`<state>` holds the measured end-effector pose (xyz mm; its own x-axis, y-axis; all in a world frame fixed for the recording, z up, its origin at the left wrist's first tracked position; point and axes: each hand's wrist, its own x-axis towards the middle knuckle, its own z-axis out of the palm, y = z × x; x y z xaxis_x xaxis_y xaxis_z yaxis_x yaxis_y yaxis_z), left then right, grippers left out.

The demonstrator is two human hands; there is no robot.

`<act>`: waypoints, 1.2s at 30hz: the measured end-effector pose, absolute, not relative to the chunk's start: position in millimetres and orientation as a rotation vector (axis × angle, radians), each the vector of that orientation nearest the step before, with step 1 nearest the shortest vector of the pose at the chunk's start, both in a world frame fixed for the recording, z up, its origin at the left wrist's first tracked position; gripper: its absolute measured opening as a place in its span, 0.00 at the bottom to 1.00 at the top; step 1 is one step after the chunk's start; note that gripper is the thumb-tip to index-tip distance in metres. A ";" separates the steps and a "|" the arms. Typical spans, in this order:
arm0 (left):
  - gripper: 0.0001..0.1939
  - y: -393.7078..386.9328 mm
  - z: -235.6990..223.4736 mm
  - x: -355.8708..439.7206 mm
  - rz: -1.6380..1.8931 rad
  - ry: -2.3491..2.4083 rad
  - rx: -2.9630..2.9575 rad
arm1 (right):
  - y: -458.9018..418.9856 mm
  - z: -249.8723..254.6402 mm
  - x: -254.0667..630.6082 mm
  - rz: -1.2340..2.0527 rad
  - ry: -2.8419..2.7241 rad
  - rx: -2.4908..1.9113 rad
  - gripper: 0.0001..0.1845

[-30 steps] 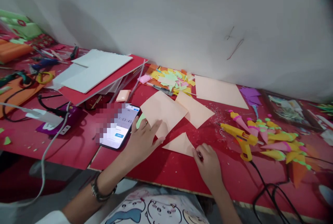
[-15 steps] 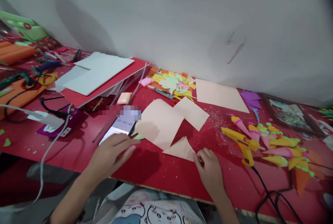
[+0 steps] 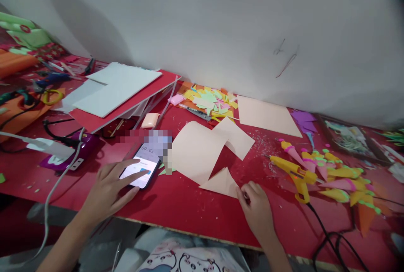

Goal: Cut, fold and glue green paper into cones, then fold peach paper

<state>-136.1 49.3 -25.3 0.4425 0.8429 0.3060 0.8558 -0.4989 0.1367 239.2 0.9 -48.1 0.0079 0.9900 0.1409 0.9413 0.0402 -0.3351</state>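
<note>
My left hand [image 3: 110, 192] hovers over a phone [image 3: 143, 166] with its fingers stretched out, and the index fingertip is on or just above the lit screen. The phone lies on the red table and shows a timer, partly blurred out. My right hand [image 3: 255, 204] rests on the table with curled fingers, its thumb side at the right corner of a folded peach paper [image 3: 221, 182]. Whether the fingers pinch that corner or hold something small is hidden. Behind the folded piece lie a larger curled peach sheet [image 3: 197, 150] and a smaller peach square [image 3: 236, 137].
A yellow glue gun [image 3: 293, 173] with a black cord lies right, beside several small paper cones [image 3: 341, 175]. Paper scraps [image 3: 208, 99] and scissors [image 3: 217, 117] sit behind the sheets. White boards [image 3: 120, 89] and a purple power strip [image 3: 75, 154] stand left, with a white cable.
My left hand has moved left and down, and its index finger now points onto the phone screen, which shows a pop-up box. My right hand stays by the folded paper.
</note>
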 end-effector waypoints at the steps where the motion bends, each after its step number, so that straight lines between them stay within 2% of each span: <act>1: 0.17 49.0 -25.6 -135.9 -0.530 -1.572 -2.632 | 0.9 -48.3 239.1 0.194 -1.990 -1.953 0.16; 12: 0.22 63.0 -21.5 -150.9 -0.698 -2.088 -2.488 | -2.5 -51.8 242.4 0.146 -2.015 -1.906 0.15; 18: 0.23 92.4 -4.2 -141.5 -0.378 -2.133 -2.775 | -9.1 -55.9 246.2 0.189 -2.000 -1.919 0.14; 24: 0.25 112.9 -2.2 -131.7 -0.229 -2.135 -2.750 | -7.9 -55.4 245.2 0.157 -1.995 -1.915 0.15; 33: 0.24 116.5 -1.6 -128.7 -0.333 -2.211 -2.776 | -6.1 -55.4 246.1 0.158 -2.003 -1.901 0.16; 36: 0.23 117.2 -5.2 -132.0 -0.489 -2.216 -2.795 | -6.6 -55.8 246.3 0.178 -1.989 -1.909 0.16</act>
